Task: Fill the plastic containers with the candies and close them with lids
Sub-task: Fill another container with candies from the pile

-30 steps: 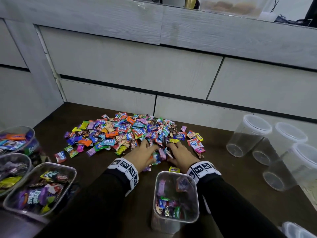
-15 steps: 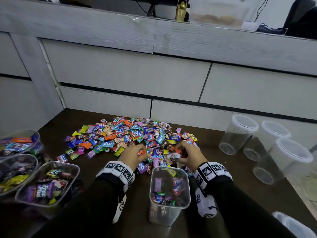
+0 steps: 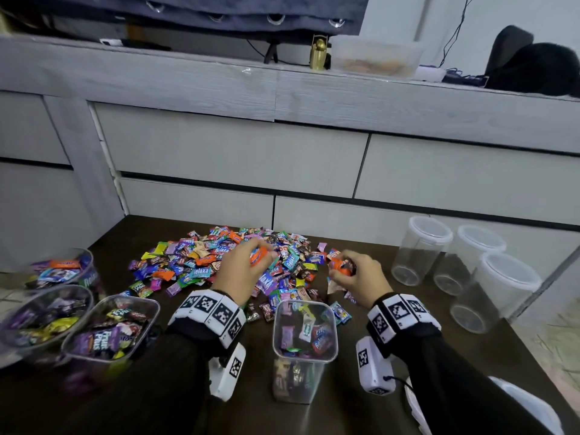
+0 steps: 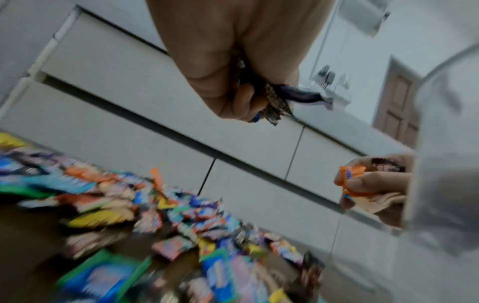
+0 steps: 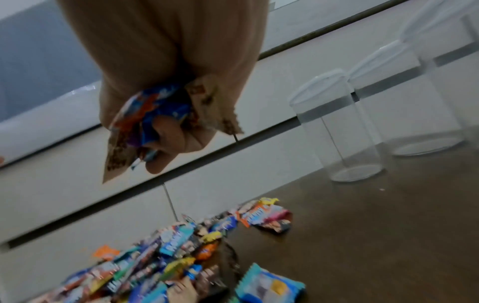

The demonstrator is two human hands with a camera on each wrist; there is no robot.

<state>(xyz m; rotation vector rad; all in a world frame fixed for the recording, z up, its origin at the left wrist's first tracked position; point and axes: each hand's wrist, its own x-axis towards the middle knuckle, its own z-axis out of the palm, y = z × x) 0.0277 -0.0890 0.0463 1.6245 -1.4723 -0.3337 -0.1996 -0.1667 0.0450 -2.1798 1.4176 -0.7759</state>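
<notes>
A pile of wrapped candies [image 3: 219, 262] lies on the dark table [image 3: 361, 412]. An open square plastic container [image 3: 303, 350], partly filled with candies, stands near me between my wrists. My left hand [image 3: 243, 271] is raised over the pile's near edge and grips a fistful of candies [image 4: 269, 102], an orange wrapper showing. My right hand [image 3: 354, 274] hovers right of the pile, gripping a bunch of candies [image 5: 155, 123]. Both fists are above the table and beyond the container's rim.
Three filled tubs [image 3: 103, 331] sit at the left. Three clear round containers [image 3: 420, 249] with lids on stand at the right, by the drawer fronts [image 3: 238, 158]. A white lid [image 3: 530, 406] lies at the near right corner.
Both hands closed on candies at the pile's near edge and lifted off the table. The head view tilted upward.
</notes>
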